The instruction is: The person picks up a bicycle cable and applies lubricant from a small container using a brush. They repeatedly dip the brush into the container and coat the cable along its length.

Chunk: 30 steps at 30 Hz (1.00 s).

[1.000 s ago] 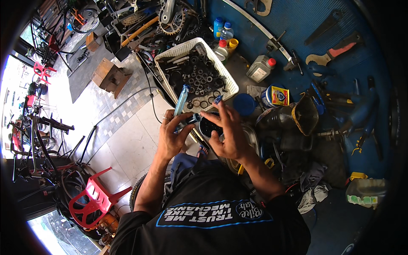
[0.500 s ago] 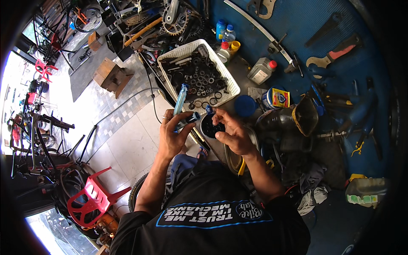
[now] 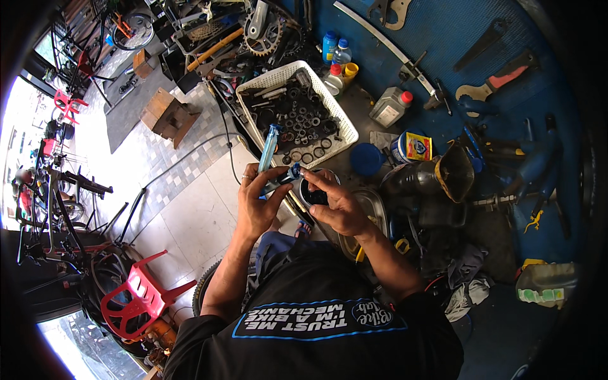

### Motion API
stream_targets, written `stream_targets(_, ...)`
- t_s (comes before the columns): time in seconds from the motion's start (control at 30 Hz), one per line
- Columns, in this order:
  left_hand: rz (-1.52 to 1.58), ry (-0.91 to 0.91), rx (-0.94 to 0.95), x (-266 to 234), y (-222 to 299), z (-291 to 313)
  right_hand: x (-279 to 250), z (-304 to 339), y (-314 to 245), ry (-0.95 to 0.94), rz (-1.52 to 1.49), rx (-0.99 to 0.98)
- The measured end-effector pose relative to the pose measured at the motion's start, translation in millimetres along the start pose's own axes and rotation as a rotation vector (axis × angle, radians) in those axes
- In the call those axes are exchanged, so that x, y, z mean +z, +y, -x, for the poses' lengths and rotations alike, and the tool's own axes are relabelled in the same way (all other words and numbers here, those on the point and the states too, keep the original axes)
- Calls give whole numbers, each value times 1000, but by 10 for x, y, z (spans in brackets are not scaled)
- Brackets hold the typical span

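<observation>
My left hand (image 3: 256,202) is closed round a short dark cylinder (image 3: 286,177). Standing up from the same hand is a long, narrow light-blue part (image 3: 269,151); whether it joins the cylinder is hidden by the fingers. A shiny blue dab (image 3: 296,168), looking like thick grease, sits at the cylinder's mouth. My right hand (image 3: 342,206) has its index fingertip against that end, its thumb held apart, and grips nothing that I can see. Partly beneath this hand stands an open round tub (image 3: 330,178) with dark contents.
Beyond the hands, a white plastic basket (image 3: 347,120) holds many small metal rings and parts. A blue lid (image 3: 365,158), a blue-and-yellow tub (image 3: 410,147), a grey red-capped bottle (image 3: 391,106) and a cut plastic bottle (image 3: 453,171) stand at the right.
My right hand has moved left from above the open tub to the cylinder's mouth, bringing the blue dab on its fingertip. My left hand has stayed nearly still.
</observation>
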<state>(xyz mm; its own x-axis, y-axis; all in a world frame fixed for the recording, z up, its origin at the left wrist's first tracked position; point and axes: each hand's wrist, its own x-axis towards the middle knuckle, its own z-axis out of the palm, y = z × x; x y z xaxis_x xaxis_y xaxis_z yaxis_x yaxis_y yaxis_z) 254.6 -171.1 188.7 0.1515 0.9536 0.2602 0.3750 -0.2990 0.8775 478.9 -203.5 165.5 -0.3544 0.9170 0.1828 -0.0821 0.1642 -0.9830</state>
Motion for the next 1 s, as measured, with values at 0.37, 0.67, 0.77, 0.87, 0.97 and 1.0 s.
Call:
stream_targets(0.37, 5, 13, 2, 8, -8, 10, 153, -53, -279, 112, 777, -135)
stream_targets(0.67, 3, 14, 7, 14, 9, 38, 99, -117, -479, 126, 1008, -208)
stream_targets(0.77, 14, 12, 14, 9, -14, 40, 69, -139, -517, 124, 1044, -253)
stream_targets(0.87, 44, 2, -8, 2, -52, 56, 33, -164, -535, 122, 1089, -295)
stream_targets(0.97, 62, 0, -32, -6, -51, 71, -18, -172, -555, 129, 1112, -333)
stream_targets(1.0, 61, 5, -33, -8, -29, 69, -32, -169, -561, 133, 1116, -344)
